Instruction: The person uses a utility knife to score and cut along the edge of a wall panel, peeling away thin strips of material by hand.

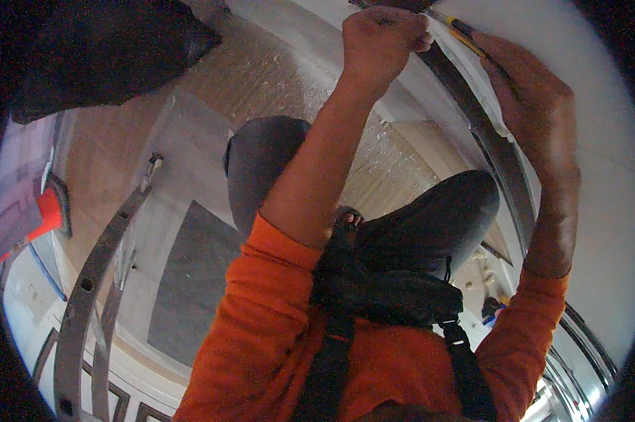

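Note:
My left hand (382, 48) is closed in a fist at the top of the view, against the upper end of a long dark strip (465, 105). Whatever its fingers pinch is hidden. To its right, my right hand (535, 105) grips a slim yellow-and-black hand tool (465, 34). A thin tip on this tool points toward the left fist; its exact kind is unclear. Pale, ragged-edged material (482, 88) runs along the strip beside the right hand. Behind that hand stands a broad white panel (605, 133).
Below my arms are my bent knees (437, 218) and a black strap bag (394, 299). Long metal bars with holes (85, 302) stand at the left, near a red-orange object (48, 211). A dark grey sheet (191, 281) and pale debris (394, 155) lie on the floor. A black shape (113, 56) fills the upper left.

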{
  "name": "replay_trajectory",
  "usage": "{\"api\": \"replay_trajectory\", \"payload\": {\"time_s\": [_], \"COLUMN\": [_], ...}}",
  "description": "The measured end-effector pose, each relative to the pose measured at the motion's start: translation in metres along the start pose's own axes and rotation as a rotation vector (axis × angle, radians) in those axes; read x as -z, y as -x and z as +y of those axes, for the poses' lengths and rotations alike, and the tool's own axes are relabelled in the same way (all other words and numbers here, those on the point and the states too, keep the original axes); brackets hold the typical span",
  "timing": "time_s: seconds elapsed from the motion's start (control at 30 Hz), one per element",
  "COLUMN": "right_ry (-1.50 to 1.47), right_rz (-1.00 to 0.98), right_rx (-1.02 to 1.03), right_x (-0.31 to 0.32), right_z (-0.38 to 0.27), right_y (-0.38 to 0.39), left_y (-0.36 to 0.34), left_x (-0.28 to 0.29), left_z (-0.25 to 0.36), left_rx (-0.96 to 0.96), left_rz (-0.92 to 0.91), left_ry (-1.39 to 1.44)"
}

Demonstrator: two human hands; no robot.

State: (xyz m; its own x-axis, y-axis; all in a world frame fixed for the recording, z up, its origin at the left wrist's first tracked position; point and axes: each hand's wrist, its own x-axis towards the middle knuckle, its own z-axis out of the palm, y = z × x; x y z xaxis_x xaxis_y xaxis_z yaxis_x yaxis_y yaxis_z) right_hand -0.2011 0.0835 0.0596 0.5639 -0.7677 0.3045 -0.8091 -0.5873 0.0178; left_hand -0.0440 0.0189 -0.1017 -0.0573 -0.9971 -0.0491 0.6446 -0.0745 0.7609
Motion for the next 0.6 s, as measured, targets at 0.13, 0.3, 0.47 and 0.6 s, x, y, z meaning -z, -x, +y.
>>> {"api": "replay_trajectory", "payload": {"time_s": [0.13,0.3,0.47,0.6], "right_ry": [0.044,0.057,-0.012,-0.010], "right_rz": [-0.074,-0.019,0.014,0.046], "right_rx": [-0.054,-0.097,-0.199,-0.106], "right_x": [0.012,0.012,0.010,0.001], "right_z": [-0.007,-0.005,-0.021,-0.015], "right_y": [-0.002,0.009,-0.005,-0.006], "left_y": [0.001,0.012,0.008,0.007], "left_x": [0.003,-0.006,-0.005,-0.005], "left_z": [0.002,0.017,0.021,0.017], "left_rx": [-0.073,-0.068,-0.057,-0.052], "left_rz": [-0.058,0.045,0.050,0.073], "left_ry": [0.040,-0.047,-0.015,0.014]}}
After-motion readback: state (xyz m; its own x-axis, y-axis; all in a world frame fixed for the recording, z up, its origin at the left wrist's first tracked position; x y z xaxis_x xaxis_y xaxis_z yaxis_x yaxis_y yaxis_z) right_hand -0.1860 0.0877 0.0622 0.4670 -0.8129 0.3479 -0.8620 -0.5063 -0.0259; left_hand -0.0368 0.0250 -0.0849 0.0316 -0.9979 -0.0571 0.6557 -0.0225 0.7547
